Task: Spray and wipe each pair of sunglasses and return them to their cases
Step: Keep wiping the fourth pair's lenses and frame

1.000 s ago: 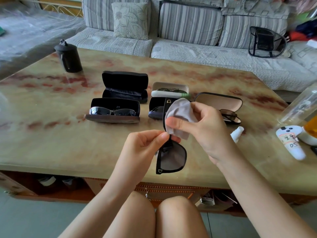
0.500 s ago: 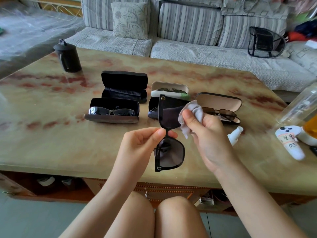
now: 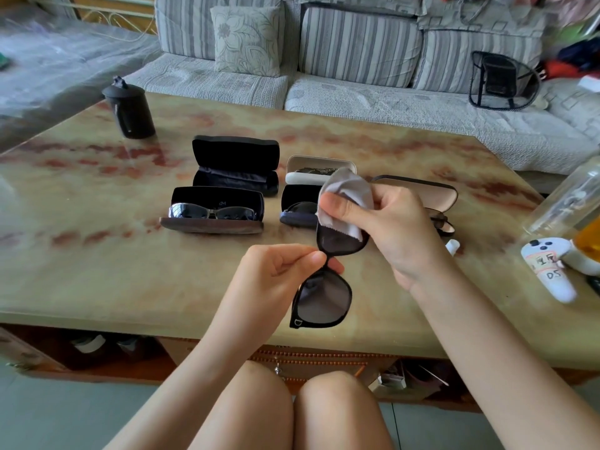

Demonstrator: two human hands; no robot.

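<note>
I hold black sunglasses (image 3: 323, 298) upright above the marble table (image 3: 97, 271). My left hand (image 3: 276, 271) pinches them at the bridge. My right hand (image 3: 393, 222) grips a pale cleaning cloth (image 3: 349, 193) wrapped over the upper lens. Behind lie several open cases: a brown one with sunglasses (image 3: 212, 212), an empty black one (image 3: 235, 164), a white one (image 3: 319, 170), a dark blue one (image 3: 295, 209) partly hidden by the cloth, and a beige-lined one (image 3: 418, 190) with glasses behind my right hand. A small white spray bottle (image 3: 452, 246) peeks out beside my right wrist.
A black lidded cup (image 3: 130, 108) stands at the table's far left. At the right edge are a white controller (image 3: 548, 267), a clear bottle (image 3: 571, 196) and an orange object (image 3: 589, 241). A striped sofa (image 3: 357, 76) runs behind the table. My knees are below the front edge.
My right hand lifted the cloth off the upper lens half a second ago, and now it presses the cloth over that lens again. The left hand keeps its pinch.
</note>
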